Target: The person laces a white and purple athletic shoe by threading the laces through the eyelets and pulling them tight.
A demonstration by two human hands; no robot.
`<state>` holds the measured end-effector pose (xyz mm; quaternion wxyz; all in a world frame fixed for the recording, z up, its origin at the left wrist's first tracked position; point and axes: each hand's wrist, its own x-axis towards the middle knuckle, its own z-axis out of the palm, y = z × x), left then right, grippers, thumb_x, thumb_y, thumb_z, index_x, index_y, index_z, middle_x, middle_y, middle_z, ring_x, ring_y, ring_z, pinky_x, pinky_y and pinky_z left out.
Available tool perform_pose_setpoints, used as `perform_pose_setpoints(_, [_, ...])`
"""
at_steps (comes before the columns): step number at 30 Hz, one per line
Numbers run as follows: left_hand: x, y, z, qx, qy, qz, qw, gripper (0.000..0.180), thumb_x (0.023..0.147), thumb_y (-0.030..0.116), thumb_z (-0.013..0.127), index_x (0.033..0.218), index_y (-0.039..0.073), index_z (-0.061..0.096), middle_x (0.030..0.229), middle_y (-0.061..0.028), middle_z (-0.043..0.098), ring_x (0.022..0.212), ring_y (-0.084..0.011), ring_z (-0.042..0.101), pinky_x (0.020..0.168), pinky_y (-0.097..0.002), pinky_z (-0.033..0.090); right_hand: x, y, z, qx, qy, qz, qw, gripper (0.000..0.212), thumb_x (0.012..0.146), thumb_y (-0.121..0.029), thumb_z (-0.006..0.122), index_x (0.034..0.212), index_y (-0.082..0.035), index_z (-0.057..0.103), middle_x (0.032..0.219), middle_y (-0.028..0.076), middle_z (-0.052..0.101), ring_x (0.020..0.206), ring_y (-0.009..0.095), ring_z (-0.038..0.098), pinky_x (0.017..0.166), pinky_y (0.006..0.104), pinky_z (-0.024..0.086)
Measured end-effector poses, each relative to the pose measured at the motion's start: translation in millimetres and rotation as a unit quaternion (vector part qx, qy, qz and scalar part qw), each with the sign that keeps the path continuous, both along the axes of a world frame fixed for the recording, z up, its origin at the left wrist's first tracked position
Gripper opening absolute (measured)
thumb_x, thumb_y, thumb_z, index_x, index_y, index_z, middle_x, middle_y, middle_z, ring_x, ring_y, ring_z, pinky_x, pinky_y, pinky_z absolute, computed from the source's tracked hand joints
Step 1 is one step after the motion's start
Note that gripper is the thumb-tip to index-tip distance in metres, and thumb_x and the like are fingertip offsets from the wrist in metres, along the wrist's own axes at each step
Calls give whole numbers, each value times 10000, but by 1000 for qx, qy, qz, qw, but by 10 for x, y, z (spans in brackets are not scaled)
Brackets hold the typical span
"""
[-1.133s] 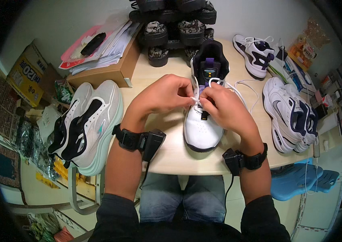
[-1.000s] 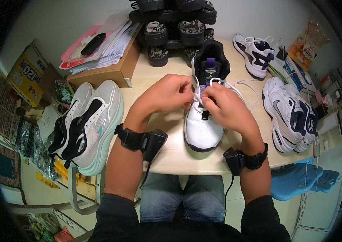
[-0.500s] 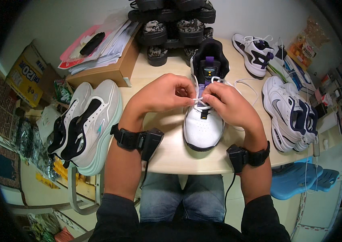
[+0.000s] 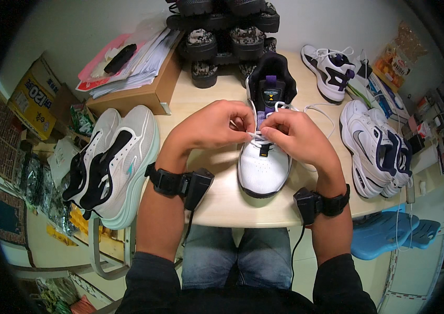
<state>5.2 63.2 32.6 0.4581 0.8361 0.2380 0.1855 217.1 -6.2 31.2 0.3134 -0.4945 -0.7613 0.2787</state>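
Pale tabletop (image 4: 222, 208) spreads under the white sneaker (image 4: 265, 172), its toe toward me in the head view. At the sneaker's lacing, my left hand (image 4: 219, 124) pinches the white lace (image 4: 257, 140) between thumb and finger; my right hand (image 4: 299, 135), just beside it, pinches lace too. Left of the sneaker stand grey shoes (image 4: 134, 144); behind it, stacked black shoes (image 4: 202, 48).

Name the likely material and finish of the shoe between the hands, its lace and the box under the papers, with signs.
The white shoe: probably leather or synthetic leather, fairly matte; its toe looks smooth with small perforations. The lace: seemingly woven textile, dull; it bends in soft loops. The box: apparently cardboard, matte; its sides are plain brown and flat.
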Motion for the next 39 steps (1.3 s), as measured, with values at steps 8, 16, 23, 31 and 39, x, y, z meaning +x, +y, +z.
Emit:
perform_pose_setpoints(8, [-20,33,-16,26,11,-21,999,131,749,-14,705,809,9,590,871,-47,596,821,-135,577,768,-280,501,-50,8,-58,70,-43,-20,996,148,796,-136,681,836,5,669,719,144,600,647,281,589,621,369,469])
perform_pose_setpoints(16, [-28,-24,55,59,18,-19,998,151,765,12,727,889,11,641,892,-48,613,843,-143,595,785,-289,517,-75,-12,6,48,-59,-32,997,145,798,-132,673,832,9,664,735,162,606,672,302,602,632,383,473])
perform_pose_setpoints(23, [52,-17,10,53,-40,39,997,110,773,1,711,843,-9,627,857,-55,616,770,-117,590,735,-263,508,-24,10,0,38,-3,-23,999,192,868,-163,606,914,6,686,818,185,653,735,316,628,693,372,488])
perform_pose_setpoints(31, [94,-76,-6,164,-26,63,984,84,781,0,661,847,-17,613,788,-74,591,698,-144,583,637,-265,482,-42,2,7,-25,35,-50,998,223,898,-164,575,962,17,688,785,151,669,667,206,626,638,334,483])
perform_pose_setpoints(39, [135,-214,62,316,-26,62,947,143,735,-22,660,868,-25,605,783,-142,568,702,-273,595,631,-340,485,-44,-10,23,-74,62,-76,992,217,895,-149,576,952,31,683,659,109,632,529,154,571,539,314,457])
